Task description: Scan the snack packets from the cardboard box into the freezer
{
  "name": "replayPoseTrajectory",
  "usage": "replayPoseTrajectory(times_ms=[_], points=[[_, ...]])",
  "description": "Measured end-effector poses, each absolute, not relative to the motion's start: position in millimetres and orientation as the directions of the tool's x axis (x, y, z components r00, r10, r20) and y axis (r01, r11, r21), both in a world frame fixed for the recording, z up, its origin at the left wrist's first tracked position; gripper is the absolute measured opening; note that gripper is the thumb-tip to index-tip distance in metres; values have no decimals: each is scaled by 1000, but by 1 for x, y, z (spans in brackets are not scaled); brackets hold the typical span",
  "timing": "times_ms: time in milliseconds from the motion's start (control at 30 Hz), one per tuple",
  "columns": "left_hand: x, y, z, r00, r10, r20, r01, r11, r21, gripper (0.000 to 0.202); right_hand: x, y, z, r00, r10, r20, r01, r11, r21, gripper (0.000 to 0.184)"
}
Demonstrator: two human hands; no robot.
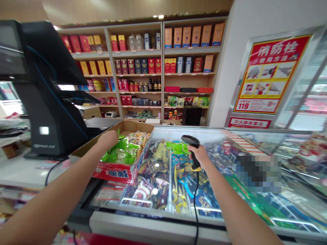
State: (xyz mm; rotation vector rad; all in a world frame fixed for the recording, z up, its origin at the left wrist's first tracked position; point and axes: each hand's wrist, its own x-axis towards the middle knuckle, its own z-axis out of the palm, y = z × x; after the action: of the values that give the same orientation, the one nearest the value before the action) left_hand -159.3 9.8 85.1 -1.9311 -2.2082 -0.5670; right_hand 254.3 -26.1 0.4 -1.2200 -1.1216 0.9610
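My right hand is wrapped round the handle of a black barcode scanner, its cable hanging down over the freezer's front edge. A flat green snack packet lies on the freezer's glass top, just left of the scanner. At the left, my left hand is closed over an open cardboard box. A bit of green wrapper sticks up beside its fingers, which are mostly hidden behind the hand. Inside the box are several green packets and yellowish wrapped snacks.
Under the glass of the chest freezer lie many wrapped ice creams. A black point-of-sale terminal stands on the counter at left. Shelves of boxed bottles line the back wall, and a red poster hangs at right.
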Motion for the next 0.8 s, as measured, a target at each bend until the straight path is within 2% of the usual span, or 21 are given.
replayPoseTrajectory(times_ms=[33, 100, 167, 233, 267, 333, 433, 500, 567, 667, 800], points=[[-157, 4, 95, -197, 894, 402, 971, 121, 207, 36, 254, -26, 1, 205, 971, 120, 26, 117, -993, 23], [-144, -8, 112, -259, 807, 531, 931, 62, 360, 33, 253, -27, 2, 207, 972, 111, 21, 109, -994, 23], [-119, -18, 120, -315, 740, 594, 769, -169, 617, 28, 253, -28, 4, 212, 972, 99, 13, 98, -995, 22], [-81, -25, 115, -346, 792, 503, 344, -392, 853, 24, 253, -29, 6, 222, 971, 86, -6, 90, -996, 21], [-60, -27, 108, -312, 848, 428, 80, -426, 901, 24, 253, -29, 7, 226, 971, 80, -18, 86, -996, 21], [-15, -29, 85, -210, 940, 271, -339, -329, 881, 21, 255, -29, 7, 228, 971, 71, -36, 81, -996, 21], [41, -23, 41, -48, 998, 47, -645, -66, 762, 19, 257, -28, 6, 211, 974, 75, -40, 86, -996, 22], [64, -13, 13, 10, 997, -82, -743, 63, 667, 22, 259, -28, 5, 199, 977, 78, -49, 89, -995, 21], [73, 1, -13, 7, 991, -130, -809, 82, 582, 30, 259, -28, 5, 178, 982, 70, -76, 85, -993, 18], [66, 23, -44, 18, 992, -126, -863, 79, 500, 40, 258, -32, 7, 64, 998, 25, -104, 32, -994, 13], [47, 41, -66, 114, 991, -64, -883, 131, 451, 46, 253, -39, 9, -139, 988, -69, -64, -79, -995, 11]])
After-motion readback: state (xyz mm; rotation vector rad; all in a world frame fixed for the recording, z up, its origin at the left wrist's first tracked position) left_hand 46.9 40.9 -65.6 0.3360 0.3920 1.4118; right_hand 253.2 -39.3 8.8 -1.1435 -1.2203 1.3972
